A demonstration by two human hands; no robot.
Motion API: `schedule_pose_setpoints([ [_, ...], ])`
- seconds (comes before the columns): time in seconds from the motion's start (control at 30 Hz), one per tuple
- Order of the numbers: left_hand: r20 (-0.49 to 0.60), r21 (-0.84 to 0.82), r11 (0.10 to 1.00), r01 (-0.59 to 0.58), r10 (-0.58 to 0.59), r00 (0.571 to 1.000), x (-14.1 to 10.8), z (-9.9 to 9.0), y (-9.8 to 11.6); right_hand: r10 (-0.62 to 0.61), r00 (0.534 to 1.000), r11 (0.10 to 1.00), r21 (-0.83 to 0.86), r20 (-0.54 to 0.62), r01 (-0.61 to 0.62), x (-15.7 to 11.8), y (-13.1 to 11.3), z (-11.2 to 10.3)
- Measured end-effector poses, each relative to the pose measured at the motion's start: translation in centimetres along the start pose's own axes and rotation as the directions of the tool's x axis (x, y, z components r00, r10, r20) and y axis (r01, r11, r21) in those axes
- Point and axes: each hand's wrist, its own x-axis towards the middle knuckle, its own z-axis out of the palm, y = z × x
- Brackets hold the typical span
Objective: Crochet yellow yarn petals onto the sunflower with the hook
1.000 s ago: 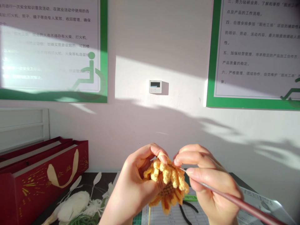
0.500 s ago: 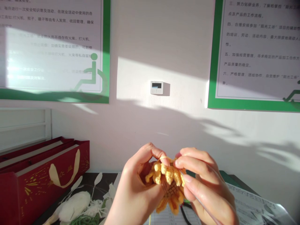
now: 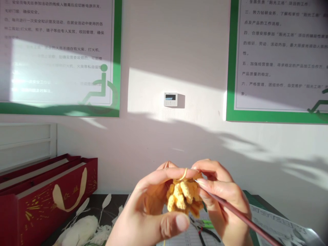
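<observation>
A yellow-orange crocheted flower with thick petals is held up in front of the wall between both hands. My left hand is closed round its left side, with the thumb below and yellow yarn looped over the index finger. In my right hand is a crochet hook with a dark red handle, its metal tip angled into the flower's upper right edge. The right fingertips also touch the petals there. The very end of the hook is hidden.
Red gift bags stand at the left. Near them lie a ball of white yarn and white leaf-shaped pieces. Pliers with black and green handles rest on printed paper below the hands; more paper is at right.
The flower has turned in my hands, so its brown centre no longer shows. My left index finger now stretches across the top. The hook's handle has swung into view at lower right.
</observation>
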Motion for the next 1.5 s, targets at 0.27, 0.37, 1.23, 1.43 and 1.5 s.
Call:
schedule_pose_setpoints([
  [0.27, -0.285, 0.099, 0.991, 0.087, -0.056, 0.957, 0.0, 1.7, 1.0, 0.256, 0.965, 0.884, 0.389, 0.063, -0.260, 1.0, -0.7, 0.6],
  [0.37, -0.369, 0.155, 0.985, 0.082, -0.020, 0.929, 0.2, 2.0, 0.8, 0.374, 0.925, 0.820, 0.441, 0.072, -0.366, 0.6, -0.4, 0.9],
  [1.23, -0.500, 0.141, 0.980, 0.140, -0.052, 0.865, 0.8, 2.6, 0.3, 0.001, 0.986, 1.000, 0.009, -0.165, 0.001, 1.2, -1.3, 1.2],
  [1.43, -0.451, 0.091, 0.987, 0.135, -0.080, 0.889, 0.8, 2.3, 0.5, 0.104, 0.974, 0.995, 0.025, -0.203, -0.101, 1.0, -1.7, 1.6],
  [1.5, -0.467, 0.117, 0.984, 0.135, -0.065, 0.882, 0.9, 2.5, 0.4, 0.015, 0.982, 1.000, -0.010, -0.186, -0.017, 0.9, -1.6, 1.7],
])
